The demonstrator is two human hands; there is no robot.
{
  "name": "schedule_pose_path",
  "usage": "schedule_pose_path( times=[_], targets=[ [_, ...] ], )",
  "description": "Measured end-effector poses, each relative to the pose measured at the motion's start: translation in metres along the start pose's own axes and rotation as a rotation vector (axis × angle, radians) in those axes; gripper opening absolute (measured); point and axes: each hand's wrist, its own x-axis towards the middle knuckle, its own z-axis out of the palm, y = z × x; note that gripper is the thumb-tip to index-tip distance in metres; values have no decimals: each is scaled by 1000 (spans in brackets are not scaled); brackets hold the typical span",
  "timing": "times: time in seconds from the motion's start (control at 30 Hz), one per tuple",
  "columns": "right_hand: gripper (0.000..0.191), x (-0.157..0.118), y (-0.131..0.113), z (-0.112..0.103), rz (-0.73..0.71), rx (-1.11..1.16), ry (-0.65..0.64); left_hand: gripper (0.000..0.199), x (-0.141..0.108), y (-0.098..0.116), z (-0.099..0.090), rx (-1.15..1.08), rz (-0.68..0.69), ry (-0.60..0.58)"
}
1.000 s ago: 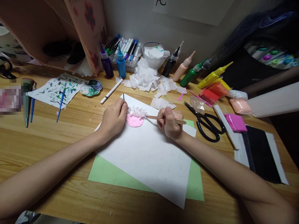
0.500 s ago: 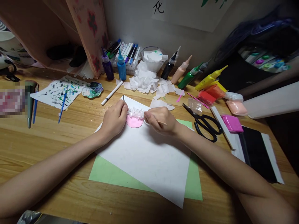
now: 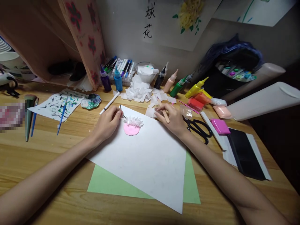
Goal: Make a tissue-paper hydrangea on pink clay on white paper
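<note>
On a white paper sheet [image 3: 150, 159] lies a pink half-round shape [image 3: 131, 128], topped by a band of crumpled white paper bits [image 3: 134, 121]. A thin dark line [image 3: 121, 108] runs beside it near the sheet's top corner. My left hand [image 3: 108, 122] rests at the sheet's upper left edge, fingers curled and thumb against them; what they hold, if anything, is hidden. My right hand [image 3: 172, 118] has a wooden craft stick [image 3: 166, 116] tucked between its fingers. Its thumb and fingertips are at a loose white paper piece [image 3: 150, 112]; whether they grip it is unclear.
A green sheet [image 3: 117, 184] lies under the white one. Behind are a pile of white paper bits [image 3: 137, 90], paint bottles [image 3: 118, 82] and a marker [image 3: 109, 103]. Black scissors [image 3: 199, 128] and a magenta packet [image 3: 220, 126] lie right. Brushes [image 3: 62, 115] lie left.
My right hand has left the white paper bits above the pink shape and moved right and back to a loose paper piece, keeping the stick. The camera view has tilted up and turned right.
</note>
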Motion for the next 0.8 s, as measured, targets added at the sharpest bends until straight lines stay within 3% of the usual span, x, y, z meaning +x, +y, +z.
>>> schedule_pose_path(
  times=[0.1, 0.2, 0.4, 0.67, 0.8],
  targets=[
    [15, 5, 3, 11, 30, -59, -29, 31, 10, -15, -4, 92, 162, -36],
    [11, 10, 2, 16, 64, -66, -32, 41, 18, -24, -7, 178, 231, -105],
    [7, 17, 0, 8, 36, -62, 67, 33, 25, -16, -19, 440, 333, -173],
    [3, 15, -4, -2, 131, 228, 144, 15, 17, -7, -29, 550, 314, -176],
    [13, 19, -11, 4, 156, 410, 127, 21, 16, 13, -25, 415, 271, -113]
  ],
)
